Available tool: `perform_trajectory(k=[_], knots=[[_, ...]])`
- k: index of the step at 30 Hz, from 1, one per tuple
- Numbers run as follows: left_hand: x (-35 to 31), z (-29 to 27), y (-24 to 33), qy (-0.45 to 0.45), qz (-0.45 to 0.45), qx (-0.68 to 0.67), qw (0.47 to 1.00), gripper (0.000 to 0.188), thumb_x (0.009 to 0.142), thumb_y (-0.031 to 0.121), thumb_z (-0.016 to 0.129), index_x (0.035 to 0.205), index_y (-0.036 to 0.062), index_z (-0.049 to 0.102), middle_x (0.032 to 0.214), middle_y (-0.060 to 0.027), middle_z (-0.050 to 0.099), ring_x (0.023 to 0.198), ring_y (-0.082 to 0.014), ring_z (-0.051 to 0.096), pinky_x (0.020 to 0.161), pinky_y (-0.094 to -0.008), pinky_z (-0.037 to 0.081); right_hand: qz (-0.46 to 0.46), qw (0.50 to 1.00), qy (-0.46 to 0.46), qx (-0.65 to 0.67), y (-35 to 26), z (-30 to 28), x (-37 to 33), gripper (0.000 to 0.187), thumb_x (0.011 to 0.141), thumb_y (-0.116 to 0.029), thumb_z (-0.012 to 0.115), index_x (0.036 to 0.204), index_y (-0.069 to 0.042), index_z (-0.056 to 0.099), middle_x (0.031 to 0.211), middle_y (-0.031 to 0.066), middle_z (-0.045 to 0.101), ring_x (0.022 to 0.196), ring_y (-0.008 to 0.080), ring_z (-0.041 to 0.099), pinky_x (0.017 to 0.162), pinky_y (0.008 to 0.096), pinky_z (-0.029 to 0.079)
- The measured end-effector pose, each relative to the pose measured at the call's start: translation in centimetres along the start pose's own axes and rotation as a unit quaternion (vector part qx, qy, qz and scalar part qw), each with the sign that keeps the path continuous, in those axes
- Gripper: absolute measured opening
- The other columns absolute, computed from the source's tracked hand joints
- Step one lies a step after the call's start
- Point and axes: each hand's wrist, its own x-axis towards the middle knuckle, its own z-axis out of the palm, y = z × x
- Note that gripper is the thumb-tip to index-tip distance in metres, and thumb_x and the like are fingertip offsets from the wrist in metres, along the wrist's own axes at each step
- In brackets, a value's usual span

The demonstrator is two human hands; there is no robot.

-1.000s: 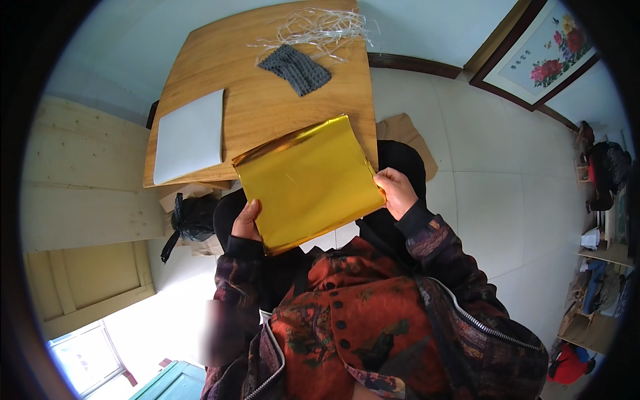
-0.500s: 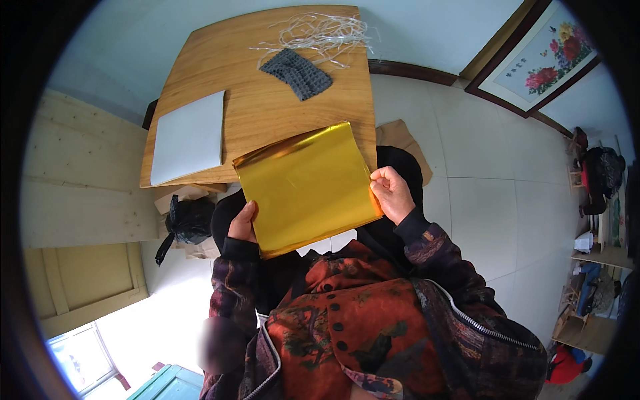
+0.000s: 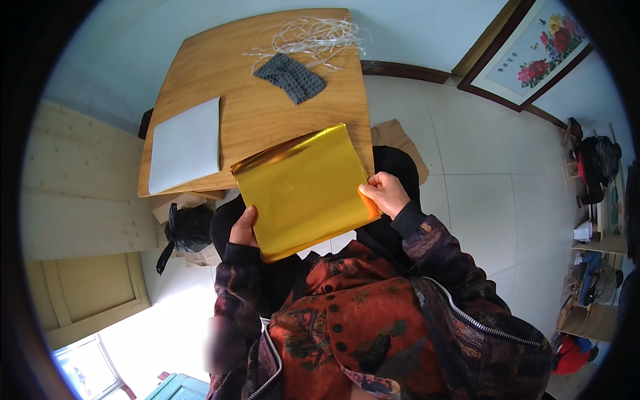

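A stack of shiny gold foil sheets [image 3: 303, 190] is held between my hands, tilted over my lap, its far edge overlapping the near edge of the wooden table [image 3: 267, 127]. My left hand [image 3: 244, 227] grips the left edge, thumb on top and fingers hidden underneath. At the right edge my right hand [image 3: 388, 194] pinches the sheets, its thumb laid over the gold surface. A stack of white paper [image 3: 185, 145] lies on the table to the left. Farther back rests a grey knitted piece [image 3: 291, 78].
A tangle of clear plastic strips [image 3: 313, 37] lies at the table's far edge. Below the table on the left sits a black plastic bag [image 3: 190, 228]. Brown paper [image 3: 400, 143] lies on the floor to the right. Cluttered shelves [image 3: 600, 243] stand at the far right.
My right thumb has moved inward onto the top of the gold foil sheets, where before it was at the edge. My left hand keeps its grip. The view has shifted slightly.
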Motion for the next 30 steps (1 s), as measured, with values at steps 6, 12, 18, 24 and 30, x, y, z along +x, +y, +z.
perform_trajectory(k=[6,12,18,24,30], knots=[[-0.2,0.4,0.1,-0.009,0.012,0.015,1.0,0.041,0.1,0.026,0.039,0.135,0.004,0.044,0.131,-0.0113,0.054,0.117,-0.0277,0.053,0.101,-0.0404,0.042,0.007,0.999,-0.003,-0.033,-0.5,0.1,0.0,0.023,0.08,-0.017,0.071,0.079,0.003,0.059,0.073,0.0058,0.061,0.066,0.0115,0.056,0.06,0.0271,0.047],[-0.5,1.0,0.3,0.022,0.032,0.06,0.997,0.043,0.099,0.022,0.039,0.138,0.0034,0.039,0.135,-0.0116,0.05,0.122,-0.0268,0.05,0.103,-0.0381,0.04,-0.038,0.996,0.022,-0.08,-1.1,0.2,-0.8,0.024,0.079,-0.017,0.07,0.076,0.003,0.057,0.07,0.0091,0.059,0.063,0.0142,0.055,0.058,0.0292,0.046],[-0.7,1.1,0.2,0.043,0.028,0.044,0.998,0.045,0.098,0.023,0.043,0.138,0.0026,0.04,0.135,-0.0114,0.051,0.122,-0.0267,0.05,0.103,-0.0379,0.04,-0.058,0.992,0.038,-0.106,-1.5,0.4,-0.9,0.025,0.079,-0.018,0.07,0.074,0.001,0.054,0.068,0.0101,0.057,0.062,0.0179,0.055,0.057,0.032,0.045],[-0.5,0.7,0.1,0.005,0.035,0.024,0.999,0.041,0.099,0.025,0.043,0.133,0.0041,0.047,0.132,-0.0112,0.054,0.12,-0.0286,0.051,0.104,-0.0417,0.039,-0.065,0.988,0.038,-0.138,-1.5,0.3,-0.9,0.025,0.081,-0.018,0.068,0.075,0.001,0.054,0.067,0.0092,0.055,0.059,0.016,0.052,0.055,0.0314,0.043],[-0.6,0.9,0.1,-0.004,0.024,0.007,1.0,0.046,0.096,0.023,0.047,0.137,0.0027,0.042,0.135,-0.0113,0.051,0.123,-0.0268,0.049,0.105,-0.0377,0.038,-0.034,0.992,-0.004,-0.121,-0.8,-0.2,-0.1,0.027,0.08,-0.021,0.07,0.074,0.0,0.054,0.069,0.0133,0.057,0.063,0.0249,0.057,0.06,0.0368,0.046]])
